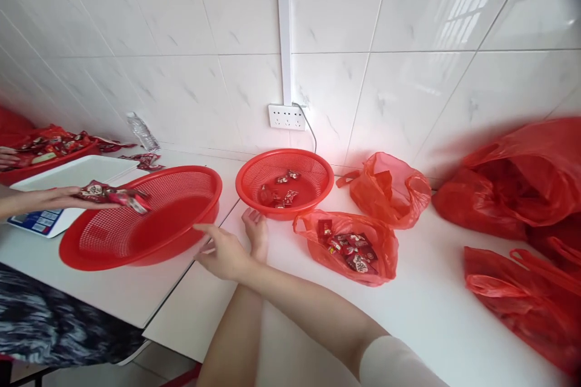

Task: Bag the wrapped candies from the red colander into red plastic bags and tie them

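Observation:
My forearms cross, the right over the left. My left hand [255,233] is at the near rim of the middle red plastic basket [324,193], its fingers curled against the rim. Several wrapped snack packets [289,198] lie in that basket. My right hand [223,252] reaches left, index finger stretched out to the right rim of a larger, tilted red basket [213,193], its other fingers loosely bent and apart. Over this larger basket, a co-worker's hand [70,198] holds several red snack packets [113,195]. Right of my hands sits an open red plastic bag [388,254] of packets.
A white scale [54,227] stands behind the larger basket, with a packet-filled basket [86,151] farther left. A clear bottle [143,131] leans on the wall. More red bags [535,175] line the right side. A socket strip [287,117] with a cable is on the wall.

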The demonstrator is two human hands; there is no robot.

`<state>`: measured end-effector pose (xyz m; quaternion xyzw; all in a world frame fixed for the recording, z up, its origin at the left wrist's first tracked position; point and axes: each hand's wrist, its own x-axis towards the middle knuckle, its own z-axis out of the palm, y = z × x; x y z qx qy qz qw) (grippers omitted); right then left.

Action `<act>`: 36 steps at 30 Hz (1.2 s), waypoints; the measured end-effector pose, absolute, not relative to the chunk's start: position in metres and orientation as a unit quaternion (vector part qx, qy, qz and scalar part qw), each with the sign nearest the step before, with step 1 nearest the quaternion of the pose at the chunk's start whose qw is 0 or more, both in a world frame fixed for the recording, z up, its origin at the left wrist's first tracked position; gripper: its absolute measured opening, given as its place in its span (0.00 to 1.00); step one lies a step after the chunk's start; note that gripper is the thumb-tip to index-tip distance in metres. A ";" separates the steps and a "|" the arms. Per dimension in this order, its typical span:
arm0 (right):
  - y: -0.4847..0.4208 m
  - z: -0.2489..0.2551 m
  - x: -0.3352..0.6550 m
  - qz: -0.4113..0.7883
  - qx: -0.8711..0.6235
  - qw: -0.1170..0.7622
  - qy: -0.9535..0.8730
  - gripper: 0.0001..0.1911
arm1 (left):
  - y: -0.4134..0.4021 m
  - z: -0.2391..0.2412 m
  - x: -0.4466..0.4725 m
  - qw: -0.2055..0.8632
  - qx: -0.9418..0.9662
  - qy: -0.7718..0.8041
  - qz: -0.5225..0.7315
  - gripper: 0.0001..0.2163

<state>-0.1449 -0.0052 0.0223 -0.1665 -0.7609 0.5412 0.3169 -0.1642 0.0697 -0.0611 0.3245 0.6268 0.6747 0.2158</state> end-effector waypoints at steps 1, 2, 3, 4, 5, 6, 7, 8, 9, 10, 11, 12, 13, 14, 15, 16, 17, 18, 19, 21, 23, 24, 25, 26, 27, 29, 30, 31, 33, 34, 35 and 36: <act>-0.008 0.023 -0.125 0.540 -0.163 0.310 -0.766 0.26 | 0.071 -0.062 -0.165 0.210 0.291 0.630 0.689 0.16; -0.011 0.025 -0.102 0.534 -0.160 0.302 -0.773 0.18 | 0.072 -0.062 -0.166 0.205 0.257 0.631 0.702 0.16; -0.013 0.027 -0.077 0.531 -0.152 0.295 -0.780 0.11 | 0.073 -0.061 -0.167 0.200 0.228 0.631 0.714 0.16; -0.014 0.030 -0.051 0.520 -0.144 0.292 -0.789 0.08 | 0.072 -0.058 -0.168 0.197 0.209 0.628 0.723 0.16; -0.014 0.033 -0.023 0.497 -0.139 0.298 -0.803 0.07 | 0.071 -0.054 -0.168 0.191 0.195 0.624 0.732 0.15; -0.014 0.037 0.004 0.465 -0.147 0.308 -0.817 0.07 | 0.068 -0.048 -0.169 0.180 0.184 0.619 0.742 0.14; -0.013 0.040 0.030 0.431 -0.176 0.317 -0.826 0.07 | 0.064 -0.042 -0.170 0.163 0.178 0.614 0.751 0.12; -0.011 0.042 0.056 0.388 -0.219 0.318 -0.837 0.08 | 0.059 -0.034 -0.170 0.139 0.174 0.609 0.761 0.11; -0.009 0.044 0.079 0.330 -0.276 0.311 -0.847 0.08 | 0.054 -0.025 -0.169 0.113 0.177 0.604 0.769 0.10; -0.006 0.044 0.100 0.262 -0.343 0.297 -0.852 0.08 | 0.048 -0.017 -0.167 0.093 0.189 0.598 0.773 0.09; -0.003 0.042 0.119 0.189 -0.410 0.279 -0.848 0.07 | 0.042 -0.009 -0.164 0.082 0.207 0.593 0.774 0.09; 0.000 0.040 0.135 0.122 -0.466 0.257 -0.837 0.07 | 0.036 -0.002 -0.159 0.082 0.231 0.587 0.772 0.09; 0.004 0.036 0.148 0.065 -0.513 0.234 -0.823 0.06 | 0.030 0.003 -0.152 0.088 0.255 0.582 0.767 0.10; 0.007 0.032 0.159 0.021 -0.550 0.210 -0.808 0.05 | 0.025 0.006 -0.143 0.109 0.288 0.578 0.756 0.11; 0.010 0.028 0.167 -0.009 -0.578 0.186 -0.794 0.05 | 0.021 0.008 -0.133 0.141 0.326 0.577 0.735 0.11; 0.012 0.024 0.174 -0.026 -0.602 0.163 -0.781 0.05 | 0.017 0.008 -0.122 0.180 0.364 0.584 0.703 0.12; 0.015 0.020 0.179 -0.033 -0.623 0.141 -0.769 0.08 | 0.014 0.007 -0.112 0.223 0.402 0.600 0.655 0.13; 0.017 0.016 0.182 -0.029 -0.643 0.120 -0.756 0.10 | 0.012 0.006 -0.102 0.253 0.435 0.625 0.597 0.14; 0.019 0.013 0.185 -0.017 -0.660 0.102 -0.745 0.12 | 0.011 0.004 -0.093 0.266 0.464 0.651 0.539 0.15; 0.024 0.010 0.190 0.018 -0.677 0.077 -0.732 0.08 | 0.011 0.004 -0.081 0.253 0.500 0.692 0.455 0.15; 0.030 0.012 0.195 0.046 -0.675 0.073 -0.733 0.03 | 0.013 0.008 -0.076 0.216 0.523 0.704 0.430 0.14; 0.034 0.015 0.199 0.063 -0.666 0.095 -0.738 0.03 | 0.014 0.012 -0.076 0.195 0.530 0.702 0.434 0.13; 0.037 0.019 0.203 0.085 -0.650 0.139 -0.742 0.05 | 0.016 0.018 -0.076 0.173 0.538 0.697 0.441 0.12; 0.041 0.025 0.207 0.116 -0.628 0.201 -0.743 0.06 | 0.018 0.025 -0.077 0.145 0.548 0.690 0.451 0.11; 0.044 0.032 0.211 0.158 -0.599 0.275 -0.735 0.08 | 0.019 0.033 -0.078 0.113 0.557 0.681 0.462 0.10; 0.050 0.049 0.217 0.273 -0.526 0.420 -0.687 0.10 | 0.022 0.051 -0.078 0.046 0.569 0.664 0.483 0.08; 0.052 0.059 0.219 0.336 -0.490 0.470 -0.653 0.10 | 0.022 0.060 -0.076 0.007 0.575 0.659 0.485 0.08; 0.053 0.069 0.221 0.395 -0.455 0.505 -0.619 0.10 | 0.023 0.070 -0.074 -0.039 0.580 0.655 0.482 0.09; 0.056 0.089 0.222 0.461 -0.396 0.554 -0.568 0.10 | 0.023 0.088 -0.067 -0.136 0.581 0.643 0.480 0.09; 0.057 0.098 0.222 0.462 -0.376 0.577 -0.559 0.10 | 0.022 0.097 -0.063 -0.175 0.574 0.632 0.490 0.09; 0.058 0.107 0.222 0.444 -0.360 0.602 -0.558 0.10 | 0.022 0.106 -0.058 -0.194 0.564 0.617 0.514 0.08; 0.059 0.115 0.221 0.416 -0.345 0.629 -0.558 0.11 | 0.021 0.114 -0.053 -0.185 0.553 0.597 0.551 0.08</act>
